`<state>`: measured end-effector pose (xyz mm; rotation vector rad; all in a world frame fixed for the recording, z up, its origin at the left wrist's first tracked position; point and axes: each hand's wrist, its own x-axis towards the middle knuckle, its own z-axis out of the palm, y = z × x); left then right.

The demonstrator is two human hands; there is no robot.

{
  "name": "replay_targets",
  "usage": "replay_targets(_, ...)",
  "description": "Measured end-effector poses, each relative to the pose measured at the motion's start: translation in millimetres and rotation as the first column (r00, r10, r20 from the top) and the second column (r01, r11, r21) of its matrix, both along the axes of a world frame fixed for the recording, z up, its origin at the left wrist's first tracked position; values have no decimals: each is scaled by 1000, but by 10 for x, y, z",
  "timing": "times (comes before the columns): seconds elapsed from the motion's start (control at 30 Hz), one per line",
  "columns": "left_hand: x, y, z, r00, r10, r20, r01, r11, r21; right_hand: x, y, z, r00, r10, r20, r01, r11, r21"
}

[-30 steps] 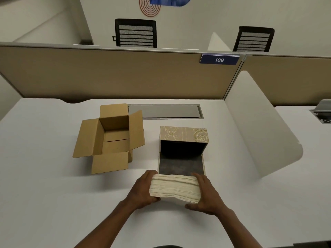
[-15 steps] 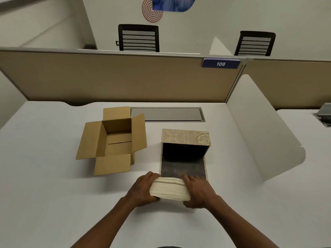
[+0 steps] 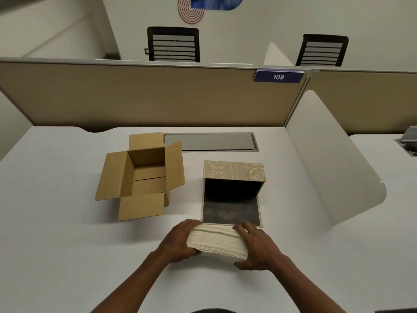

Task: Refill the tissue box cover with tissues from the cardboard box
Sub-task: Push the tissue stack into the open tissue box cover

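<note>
On the white desk (image 3: 56,222), the cardboard box (image 3: 144,177) at 10 o'clock sits emptied. The tissue box cover (image 3: 233,175) at 12 o'clock lies open, unfilled. The tissue stack (image 3: 216,242) is clasped between left hand (image 3: 180,241) and right hand (image 3: 257,247); insertion remains.

An open-plan office: a white desk (image 3: 56,222) bounded by beige partitions (image 3: 146,96), a blue "109" station tag (image 3: 278,76) at 1 o'clock, mesh-backed chairs (image 3: 173,45) beyond at 12.
</note>
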<state>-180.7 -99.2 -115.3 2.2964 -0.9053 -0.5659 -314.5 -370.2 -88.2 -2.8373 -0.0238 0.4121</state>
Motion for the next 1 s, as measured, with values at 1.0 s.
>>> replay_targets(1.0, -147, -328, 83, 604, 509, -613, -610, 791, 56, 160, 230, -71, 465, -672, -576, 735, -70, 675)
